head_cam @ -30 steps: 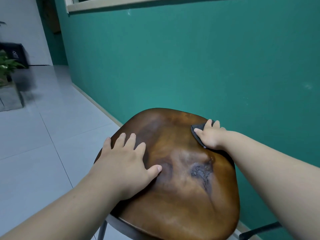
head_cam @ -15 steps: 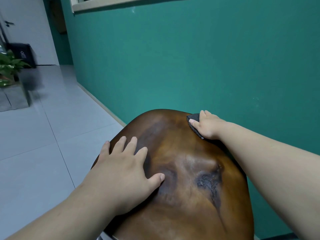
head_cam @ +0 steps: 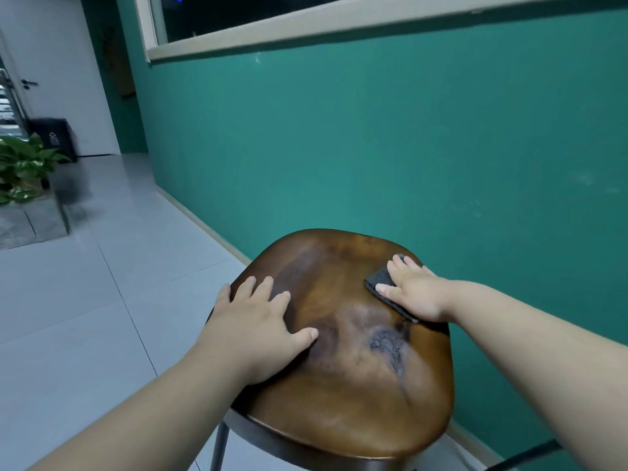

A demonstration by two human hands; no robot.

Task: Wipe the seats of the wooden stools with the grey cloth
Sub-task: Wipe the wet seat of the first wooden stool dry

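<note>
A dark brown wooden stool seat on a metal frame fills the lower middle of the head view. My left hand lies flat on the seat's left side, fingers spread and straight. My right hand presses flat on the grey cloth at the seat's far right edge. Most of the cloth is hidden under the palm; a dark folded corner shows beside the thumb.
A green wall with a pale window frame runs close behind the stool. Grey floor tiles stretch to the left. A potted plant and a black bin stand far left near a white door.
My right hand with the cloth slid towards the far edge of the seat, then back nearer along the right side. The left hand stayed put. The camera tilted up.
</note>
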